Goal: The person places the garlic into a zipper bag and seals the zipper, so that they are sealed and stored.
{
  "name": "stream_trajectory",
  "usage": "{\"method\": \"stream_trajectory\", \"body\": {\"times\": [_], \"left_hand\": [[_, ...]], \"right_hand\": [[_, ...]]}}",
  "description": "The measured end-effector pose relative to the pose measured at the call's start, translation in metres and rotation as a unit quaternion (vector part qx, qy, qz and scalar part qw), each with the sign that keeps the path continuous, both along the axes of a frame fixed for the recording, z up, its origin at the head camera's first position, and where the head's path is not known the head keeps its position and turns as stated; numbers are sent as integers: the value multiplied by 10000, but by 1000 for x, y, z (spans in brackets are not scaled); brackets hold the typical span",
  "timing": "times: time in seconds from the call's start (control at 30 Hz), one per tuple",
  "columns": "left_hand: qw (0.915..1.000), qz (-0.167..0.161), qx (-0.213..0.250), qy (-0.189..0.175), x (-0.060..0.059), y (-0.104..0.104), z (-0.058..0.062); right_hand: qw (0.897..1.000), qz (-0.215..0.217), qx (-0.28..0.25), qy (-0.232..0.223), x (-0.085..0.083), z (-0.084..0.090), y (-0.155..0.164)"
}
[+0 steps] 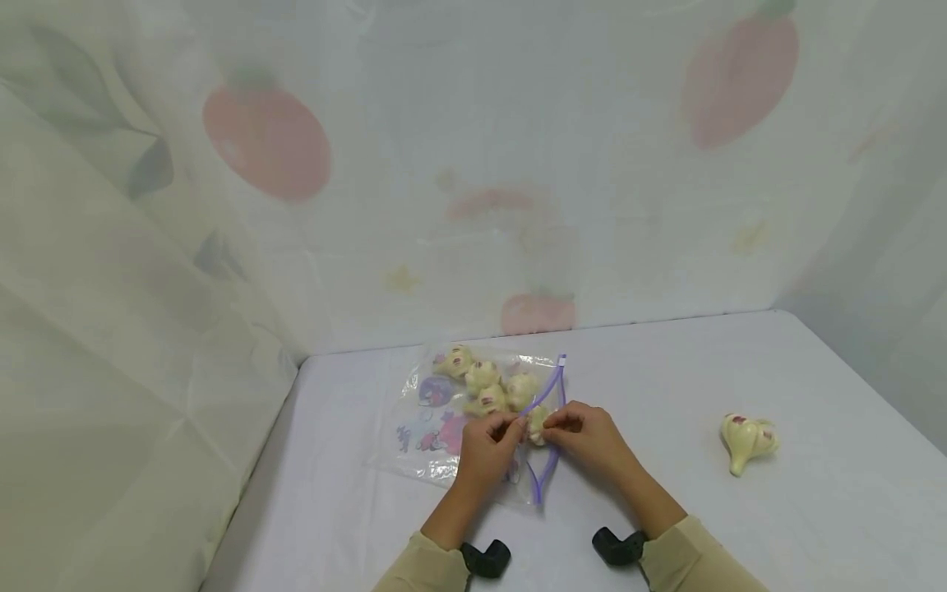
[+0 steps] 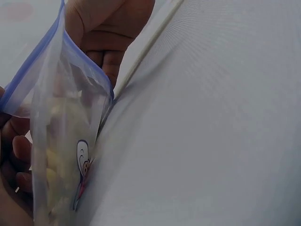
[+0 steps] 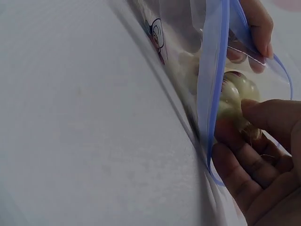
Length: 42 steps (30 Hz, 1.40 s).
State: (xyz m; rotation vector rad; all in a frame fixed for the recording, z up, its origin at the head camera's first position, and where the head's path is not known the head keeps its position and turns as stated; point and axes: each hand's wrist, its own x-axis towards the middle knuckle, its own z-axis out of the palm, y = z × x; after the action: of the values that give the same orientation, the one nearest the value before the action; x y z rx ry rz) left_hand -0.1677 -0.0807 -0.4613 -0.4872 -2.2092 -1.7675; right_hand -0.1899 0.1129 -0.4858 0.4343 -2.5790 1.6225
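A clear zip bag (image 1: 414,456) with printed cartoon figures lies on the table, its purple zip edge (image 1: 560,386) parted on the right. Several garlic bulbs (image 1: 483,376) are inside it. My left hand (image 1: 484,448) pinches the bag's upper layer by the mouth, holding it raised. At the opening, my right hand (image 1: 595,444) holds one garlic bulb (image 3: 237,92) between thumb and fingers, with its fingertips inside the purple edge in the right wrist view. In the left wrist view, the bag's mouth (image 2: 89,66) gapes and the bulbs show blurred through the plastic.
Another garlic bulb (image 1: 747,440) lies alone on the white table (image 1: 651,378), well to the right of the bag. Behind the table's far edge hangs a pale curtain (image 1: 414,164) with a fruit print, and more fabric closes off both sides.
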Motion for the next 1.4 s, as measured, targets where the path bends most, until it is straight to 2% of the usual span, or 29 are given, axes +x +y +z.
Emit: {"method": "stream_trajectory", "body": {"times": [0.23,0.4,0.57,0.8,1.0,1.23,1.33,1.4], "left_hand": [[9996,64,-53,267,0,1,1],[9992,91,-85,386,1,1,1],[9991,99,-115,400,1,1,1],[9992,8,-114,392,0,-2,2],[9994,36,-101,340,-1,-2,2],[9998,87,-67,194,-1,1,1],[9999,97,-63,97,-1,2,1],[9999,97,-65,60,-1,2,1]], "right_hand": [[9955,873,-317,212,-1,-3,-1],[9869,1493,-607,-83,0,-2,-1],[9825,1794,-311,-382,0,-1,-2],[9762,2143,-68,-323,0,0,-6],[9791,2016,6,-263,0,1,-5],[9896,1391,342,-157,-1,8,8],[9926,1080,546,-55,-1,16,19],[9930,798,865,69,-1,25,29]]}}
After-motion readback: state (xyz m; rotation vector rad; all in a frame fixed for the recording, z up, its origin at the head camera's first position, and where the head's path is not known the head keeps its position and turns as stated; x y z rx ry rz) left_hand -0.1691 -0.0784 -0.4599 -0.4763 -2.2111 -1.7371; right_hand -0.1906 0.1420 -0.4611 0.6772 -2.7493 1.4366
